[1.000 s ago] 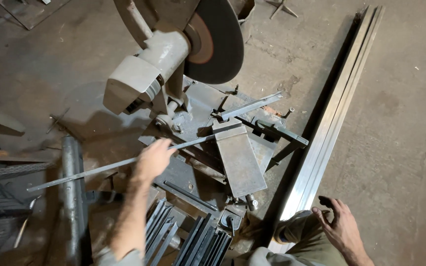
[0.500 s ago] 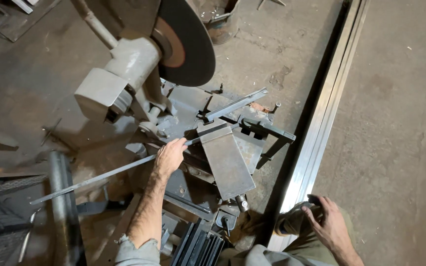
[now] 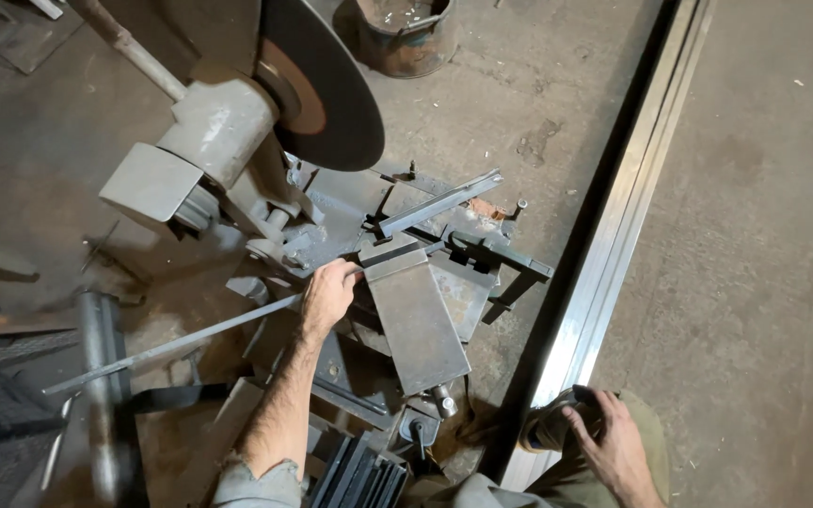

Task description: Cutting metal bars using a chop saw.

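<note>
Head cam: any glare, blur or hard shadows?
Head view: sharp overall, no motion blur on the left hand gripping the thin metal bar; bright glare along the long aluminium profiles; dim lower-left corner; soft shadow under the chop saw's disc.

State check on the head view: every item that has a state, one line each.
Left hand: closed on the thin metal strip.
Thin metal strip: lying across the saw's vise, far end sticking out left.
Chop saw disc: raised, clear of the strip; spin cannot be told.
Right hand: resting on the person's shoe.
Long metal profiles: lying flat on the floor.
Bucket: upright.
</note>
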